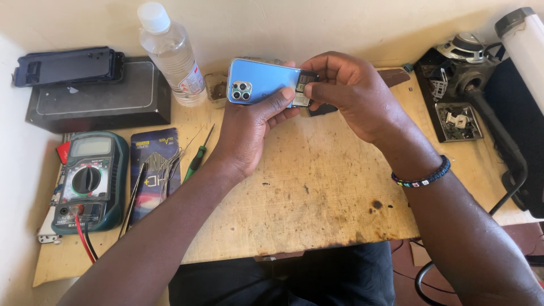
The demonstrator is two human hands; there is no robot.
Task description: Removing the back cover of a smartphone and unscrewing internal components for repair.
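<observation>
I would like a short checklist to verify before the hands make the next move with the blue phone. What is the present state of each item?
1. Left hand grips the blue phone firmly around its body: ok.
2. Right hand fingertips hold the small dark part at the phone's end: ok.
3. Part fully seated or aligned in the phone: cannot tell, the fingers hide it.
4. Bare wooden table under the hands, in case something drops: ok.
5. Green screwdriver and tweezers near the left arm: ok.
6. Water bottle capped and upright: ok.
</observation>
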